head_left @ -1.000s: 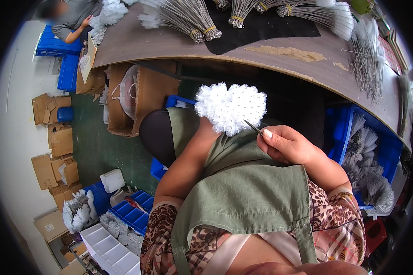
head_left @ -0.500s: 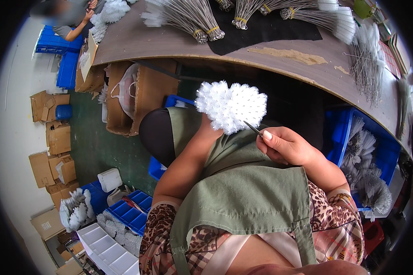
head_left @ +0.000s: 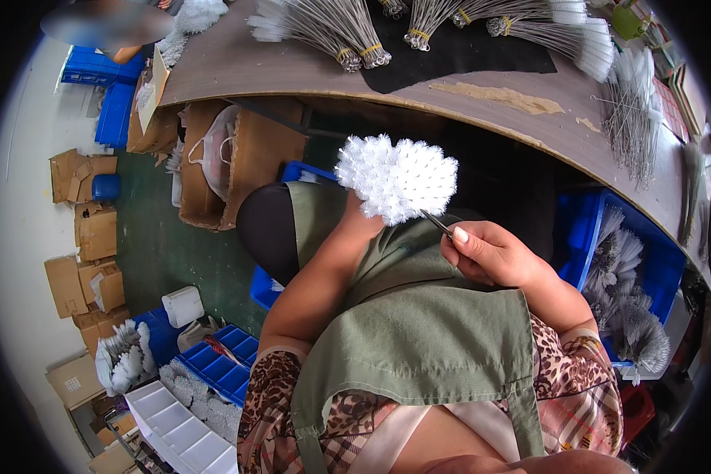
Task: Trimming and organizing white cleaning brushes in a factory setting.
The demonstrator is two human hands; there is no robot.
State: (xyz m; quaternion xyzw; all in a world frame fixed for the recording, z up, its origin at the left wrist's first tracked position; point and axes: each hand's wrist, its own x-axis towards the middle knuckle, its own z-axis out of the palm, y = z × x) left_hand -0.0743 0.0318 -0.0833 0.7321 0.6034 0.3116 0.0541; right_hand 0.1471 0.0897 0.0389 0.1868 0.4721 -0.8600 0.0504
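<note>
A thick bundle of white-bristled brushes (head_left: 399,175) stands above my lap, its round bristle heads facing up. My left hand (head_left: 361,219) is closed around the bundle from below; most of its fingers are hidden behind the bristles. In my right hand (head_left: 486,251) are dark slim tweezers (head_left: 437,223), pinched between thumb and fingers. Their tip reaches into the lower right edge of the bristle heads.
On the table (head_left: 292,75) lie tied bundles of wire-stemmed brushes (head_left: 332,35) and a black cloth (head_left: 466,59). A blue bin (head_left: 584,237) of brushes stands at right. Cardboard boxes (head_left: 249,162) stand at left. Another person's arm (head_left: 125,54) shows at the far left.
The tweezers' tip has dropped slightly lower against the bristle heads. Both hands keep their hold and have barely moved. The other person at the far left has shifted.
</note>
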